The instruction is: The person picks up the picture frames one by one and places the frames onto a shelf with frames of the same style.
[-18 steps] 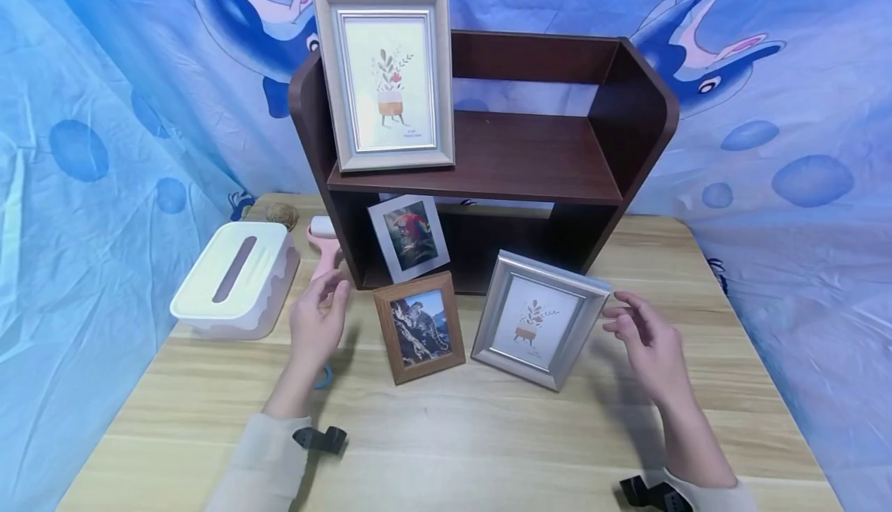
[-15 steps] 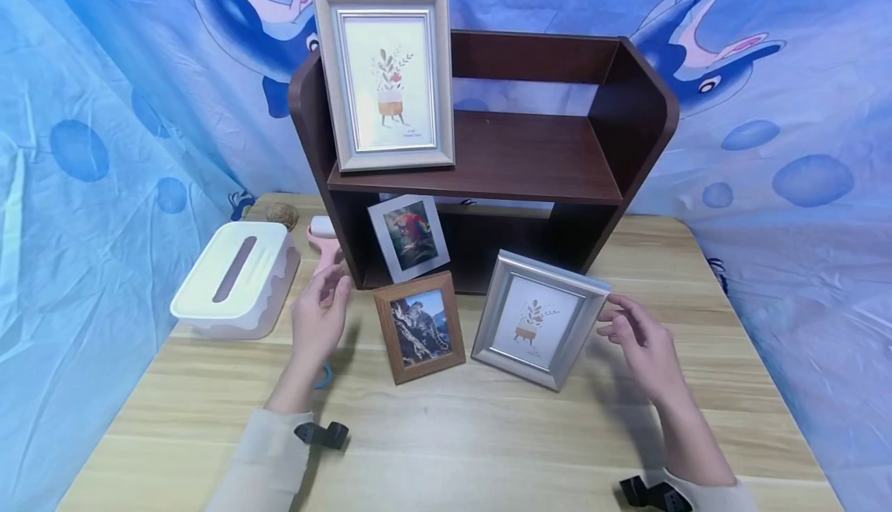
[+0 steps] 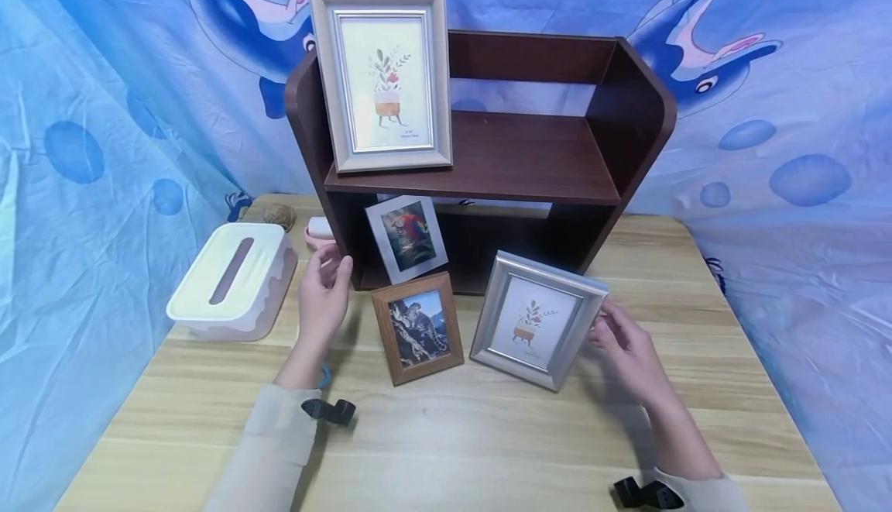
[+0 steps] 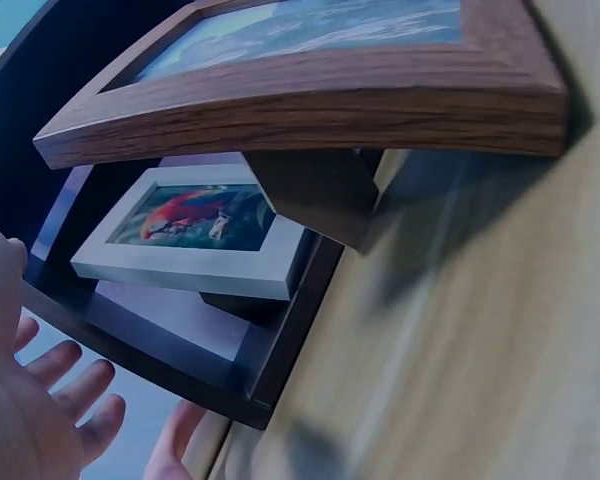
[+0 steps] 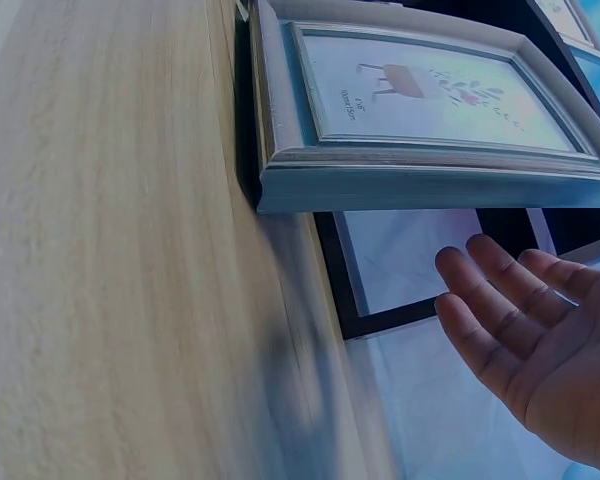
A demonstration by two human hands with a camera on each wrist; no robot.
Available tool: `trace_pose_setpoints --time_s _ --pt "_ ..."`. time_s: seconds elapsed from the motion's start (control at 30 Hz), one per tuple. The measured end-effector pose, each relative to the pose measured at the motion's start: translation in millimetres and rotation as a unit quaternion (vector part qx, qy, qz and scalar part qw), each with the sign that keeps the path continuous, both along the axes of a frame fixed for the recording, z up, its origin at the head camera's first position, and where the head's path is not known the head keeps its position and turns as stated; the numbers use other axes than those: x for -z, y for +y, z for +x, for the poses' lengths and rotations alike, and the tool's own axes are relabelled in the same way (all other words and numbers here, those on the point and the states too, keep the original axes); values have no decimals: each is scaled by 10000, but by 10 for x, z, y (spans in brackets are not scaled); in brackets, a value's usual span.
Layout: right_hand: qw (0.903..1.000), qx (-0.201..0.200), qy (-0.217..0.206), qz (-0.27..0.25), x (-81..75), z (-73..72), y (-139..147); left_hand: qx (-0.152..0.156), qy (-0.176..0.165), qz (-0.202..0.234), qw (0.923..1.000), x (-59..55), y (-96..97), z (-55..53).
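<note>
My right hand (image 3: 627,349) is at the right edge of a silver picture frame (image 3: 536,326) that stands tilted back on the table. In the right wrist view its fingers (image 5: 505,290) are spread and relaxed beside that frame, with the thumb tip at the edge. My left hand (image 3: 324,295) hovers by the shelf's lower left side, fingers loosely bent, holding nothing. To its right stand a brown wooden picture frame (image 3: 418,330) with a leopard picture and, behind it, a white picture frame (image 3: 407,241) with a parrot picture. The wooden frame's back stand (image 4: 315,190) shows in the left wrist view.
A dark brown two-tier shelf (image 3: 530,152) stands at the back, with a large beige picture frame (image 3: 390,78) on its upper tier. Left are a white tissue box (image 3: 230,280), a pink-handled lint roller (image 3: 320,235) partly hidden, a twine ball (image 3: 280,216) and a blue ring (image 3: 325,376).
My right hand has moved left, up to the silver frame's right edge. The left hand has moved slightly forward and right, covering more of the lint roller. The frames stay in place.
</note>
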State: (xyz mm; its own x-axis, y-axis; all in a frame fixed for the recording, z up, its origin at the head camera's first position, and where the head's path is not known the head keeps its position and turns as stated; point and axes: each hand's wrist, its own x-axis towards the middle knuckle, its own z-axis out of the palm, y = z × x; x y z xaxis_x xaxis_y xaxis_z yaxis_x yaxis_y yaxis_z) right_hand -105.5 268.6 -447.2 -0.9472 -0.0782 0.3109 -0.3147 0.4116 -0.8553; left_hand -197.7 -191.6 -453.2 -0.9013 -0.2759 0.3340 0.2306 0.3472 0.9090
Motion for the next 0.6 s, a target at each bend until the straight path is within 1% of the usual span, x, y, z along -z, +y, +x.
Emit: trace_pose_setpoints --time_s 0.13,0.2,0.23,0.3,0.37,0.43,0.53,0.6 --pt "9999 -107 -61 26 25 -3 -12 10 55 111 9999 -44 11 -95" --pt "9999 -105 -89 77 37 0 -20 40 35 167 9998 -144 57 -101" --pt "9999 -113 -89 81 42 4 -26 44 28 192 9998 -150 60 -126" --pt "9998 -131 -108 73 55 11 -38 59 35 227 9997 -149 65 -177" --pt "9998 -172 -109 66 68 16 -46 12 -7 157 9999 -140 65 -221" --pt "9997 -229 -101 67 84 22 -51 -65 24 92 9999 -44 31 -297" --pt "9995 -287 -96 104 106 26 -55 -231 89 -92 9997 -26 37 -322" --pt "9994 -297 -97 129 114 30 -61 -346 175 -288 9988 -13 46 -334"
